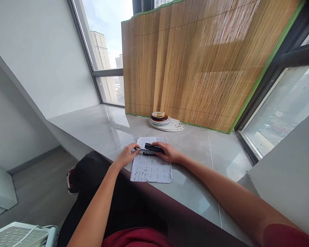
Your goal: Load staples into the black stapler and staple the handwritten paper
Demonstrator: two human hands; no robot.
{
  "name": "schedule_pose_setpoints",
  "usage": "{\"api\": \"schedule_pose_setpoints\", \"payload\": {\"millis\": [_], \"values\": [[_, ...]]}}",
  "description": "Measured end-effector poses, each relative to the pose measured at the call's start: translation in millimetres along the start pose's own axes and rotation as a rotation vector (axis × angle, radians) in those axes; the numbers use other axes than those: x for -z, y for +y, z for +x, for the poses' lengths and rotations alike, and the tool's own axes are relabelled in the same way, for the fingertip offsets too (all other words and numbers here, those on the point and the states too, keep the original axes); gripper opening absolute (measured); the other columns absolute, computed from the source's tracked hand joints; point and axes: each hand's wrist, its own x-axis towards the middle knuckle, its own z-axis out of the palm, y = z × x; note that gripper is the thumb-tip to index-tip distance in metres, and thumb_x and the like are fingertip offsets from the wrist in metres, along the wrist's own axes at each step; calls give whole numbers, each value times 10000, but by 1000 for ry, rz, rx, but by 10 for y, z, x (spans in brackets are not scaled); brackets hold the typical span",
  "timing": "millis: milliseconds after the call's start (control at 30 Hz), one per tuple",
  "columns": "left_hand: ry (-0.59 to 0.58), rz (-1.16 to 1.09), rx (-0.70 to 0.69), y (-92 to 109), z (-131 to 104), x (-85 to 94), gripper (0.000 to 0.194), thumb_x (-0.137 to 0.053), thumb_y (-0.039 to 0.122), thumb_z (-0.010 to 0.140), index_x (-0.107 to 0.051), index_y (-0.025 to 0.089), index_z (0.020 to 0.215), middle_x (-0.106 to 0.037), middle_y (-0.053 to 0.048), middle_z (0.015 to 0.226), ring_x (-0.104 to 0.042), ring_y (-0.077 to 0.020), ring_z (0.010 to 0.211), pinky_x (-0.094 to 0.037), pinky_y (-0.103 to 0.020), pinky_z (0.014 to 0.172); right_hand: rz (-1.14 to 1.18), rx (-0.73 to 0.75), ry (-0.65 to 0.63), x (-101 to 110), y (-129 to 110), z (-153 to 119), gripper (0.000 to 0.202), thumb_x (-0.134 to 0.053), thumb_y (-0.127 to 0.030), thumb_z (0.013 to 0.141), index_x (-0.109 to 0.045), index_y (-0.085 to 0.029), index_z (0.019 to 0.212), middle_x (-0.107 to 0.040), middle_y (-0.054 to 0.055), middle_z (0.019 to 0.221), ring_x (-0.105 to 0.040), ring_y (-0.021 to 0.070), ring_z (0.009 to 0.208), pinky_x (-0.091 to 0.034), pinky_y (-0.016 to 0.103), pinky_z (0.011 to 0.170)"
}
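My right hand (pixel 168 152) is wrapped round a black stapler (pixel 150 148), which looks opened lengthwise into an upper and a lower part. The thumb is on the near side and the fingers lie over the far side. From the left, my left hand (pixel 127 154) pinches at a thin, silvery piece by the stapler's end; its detail is too small to make out. Both hands are over a sheet of white paper (pixel 151 173) with rows of dark handwriting, lying on the grey tiled ledge (pixel 193 151).
Beyond the paper stands a stack of plates (pixel 160 120) on a pale oval board (pixel 176 126). A bamboo blind (pixel 190 68) hangs in front of the window. A pale green basket (pixel 23 235) is on the floor at lower left.
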Motion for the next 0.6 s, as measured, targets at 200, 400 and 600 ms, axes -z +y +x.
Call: {"api": "schedule_pose_setpoints", "payload": {"millis": [200, 400, 600], "values": [[-3, -18, 20, -7, 20, 1, 222, -628, 390, 968, -743, 236, 1077, -761, -68, 1126, -691, -260, 1030, -543, -378, 899, -15, -3, -2, 1, -10, 1, 429, -599, -277, 1023, -522, -256, 1444, -663, 123, 1394, -643, 275, 1282, -533, 488, 1093], [16, -34, 80, -8, -5, 57, 255, -673, 414, 929, -807, 245, 1065, -795, -58, 1102, -710, -256, 1005, -549, -374, 878, -16, 2, -5, 1, 0, 1, 427, -596, -269, 1023, -521, -248, 1442, -659, 126, 1392, -637, 276, 1284, -527, 494, 1097], [101, -142, 56, -48, -53, 85, 228, -743, 435, 876, -853, 257, 968, -818, -69, 1068, -740, -288, 1023, -568, -412, 907, 0, -4, 15, 14, 0, -11, 415, -608, -287, 1011, -558, -241, 1420, -681, 128, 1363, -652, 288, 1256, -531, 502, 1082]]}}
